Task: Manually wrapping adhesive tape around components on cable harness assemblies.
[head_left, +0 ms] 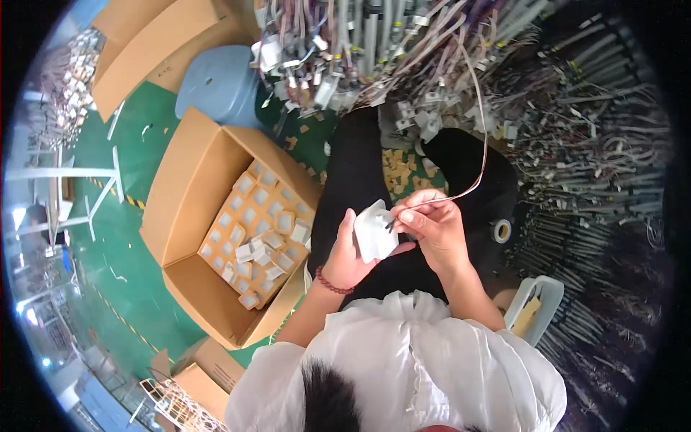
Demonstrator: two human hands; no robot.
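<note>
In front of my lap, my left hand is closed on a white plastic housing, with the thumb along its left edge. My right hand pinches a thin cable near its end between thumb and fingers. Small dark tips of the cable lie at the housing's right side; whether they touch it or go into it, I cannot tell. From my right hand the cable arcs up to a dense bundle of hanging cables.
At the left, an open cardboard box holds several white pieces in brown dividers. A blue stool stands beyond it. Hanging cables crowd the right side, near a tape roll and a white bin. Brown scraps litter the green floor.
</note>
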